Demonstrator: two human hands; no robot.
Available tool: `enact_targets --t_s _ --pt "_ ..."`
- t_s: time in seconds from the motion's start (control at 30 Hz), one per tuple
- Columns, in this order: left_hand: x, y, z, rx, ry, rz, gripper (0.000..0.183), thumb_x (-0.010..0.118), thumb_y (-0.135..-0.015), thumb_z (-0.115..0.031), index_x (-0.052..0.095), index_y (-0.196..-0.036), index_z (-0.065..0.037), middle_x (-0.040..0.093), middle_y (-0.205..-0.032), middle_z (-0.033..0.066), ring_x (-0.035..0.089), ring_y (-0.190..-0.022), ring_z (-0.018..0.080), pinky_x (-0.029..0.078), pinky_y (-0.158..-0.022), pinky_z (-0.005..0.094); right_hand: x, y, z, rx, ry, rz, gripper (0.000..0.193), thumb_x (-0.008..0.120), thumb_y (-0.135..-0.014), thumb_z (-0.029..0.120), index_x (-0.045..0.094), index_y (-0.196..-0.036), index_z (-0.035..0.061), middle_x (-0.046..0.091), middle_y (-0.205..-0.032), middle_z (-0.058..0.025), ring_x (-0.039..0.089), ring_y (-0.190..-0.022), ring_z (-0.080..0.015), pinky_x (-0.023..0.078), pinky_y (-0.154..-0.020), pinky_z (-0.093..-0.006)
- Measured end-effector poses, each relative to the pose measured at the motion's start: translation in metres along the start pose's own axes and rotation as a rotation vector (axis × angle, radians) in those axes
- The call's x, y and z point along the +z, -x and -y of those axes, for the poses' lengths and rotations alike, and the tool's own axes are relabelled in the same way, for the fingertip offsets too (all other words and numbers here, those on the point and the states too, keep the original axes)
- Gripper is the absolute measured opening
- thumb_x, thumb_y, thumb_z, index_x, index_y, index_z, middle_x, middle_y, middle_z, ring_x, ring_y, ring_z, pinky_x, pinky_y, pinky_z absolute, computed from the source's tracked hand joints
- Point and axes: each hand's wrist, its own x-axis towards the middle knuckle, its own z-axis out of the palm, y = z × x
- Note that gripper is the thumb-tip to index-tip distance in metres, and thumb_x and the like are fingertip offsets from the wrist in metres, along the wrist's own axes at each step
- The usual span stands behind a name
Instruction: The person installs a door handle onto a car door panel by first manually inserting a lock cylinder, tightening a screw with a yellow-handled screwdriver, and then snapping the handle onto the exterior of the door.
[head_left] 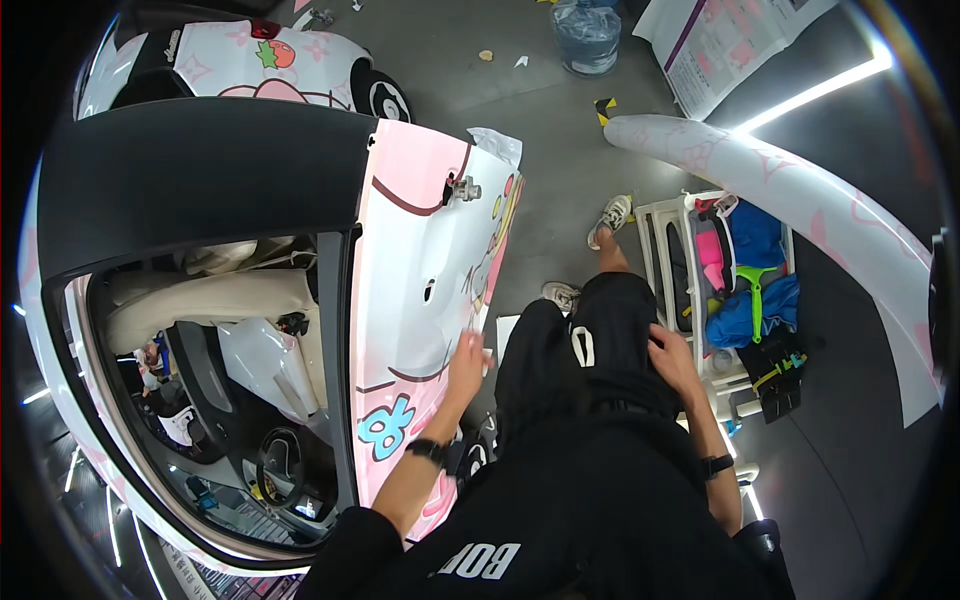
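My left hand (467, 368) is beside the lower part of a car door (410, 290) wrapped in white and pink film with cartoon pictures. Its fingers are blurred, and a small pale patch at their edge is too smeared to name. I cannot tell whether the hand touches the door. Bare metal hardware (463, 188) sticks out of the door farther up, and a small dark opening (429, 290) lies in the door's middle. My right hand (672, 357) rests at the side of my black shorts (620, 340), its fingers loosely apart and holding nothing visible.
A pale wheeled cart (690, 290) stands at the right, holding blue cloths (757, 235) and a green-handled tool (756, 300). Behind it a long film-wrapped car panel (780, 165) curves past. Another wrapped car (270, 65) and a water jug (586, 40) are farther off.
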Motion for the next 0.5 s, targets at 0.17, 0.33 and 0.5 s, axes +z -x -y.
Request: enact_targets --t_s 0.17,0.33,0.5 --pt "0.002 0.09 0.074 -0.443 0.322 0.448 0.023 0.044 -0.105 -0.023 0.058 -0.107 -0.004 0.067 -0.088 0.0105 0.065 -0.071 0.021 0.051 -0.062 0.0353 0.003 -0.003 -0.011 -0.009 0.092 0.03 0.027 0.054 -0.092 0.018 0.06 -0.103 -0.0062 0.064 -0.104 -0.0297 0.06 -0.104 -0.0484 0.049 -0.089 -0.0454" --pt "0.014 0.075 0.002 -0.502 0.27 0.283 0.025 0.05 -0.103 -0.018 0.061 -0.112 0.002 0.067 -0.111 0.0116 0.063 -0.099 0.0194 0.051 -0.091 0.0327 0.018 -0.03 -0.055 -0.285 0.624 0.432 0.033 0.054 -0.089 0.016 0.061 -0.116 -0.0019 0.065 -0.116 -0.0252 0.059 -0.11 -0.0466 0.046 -0.097 -0.0496" --pt "0.044 0.071 -0.014 -0.008 0.49 0.009 0.041 0.054 -0.102 -0.019 0.056 -0.136 0.003 0.064 -0.132 0.0146 0.058 -0.124 0.0252 0.043 -0.108 0.0348 0.012 -0.053 -0.076 -0.279 0.801 0.424 0.055 0.062 -0.082 0.023 0.06 -0.134 0.0066 0.067 -0.126 -0.0172 0.061 -0.116 -0.0396 0.037 -0.112 -0.0556"
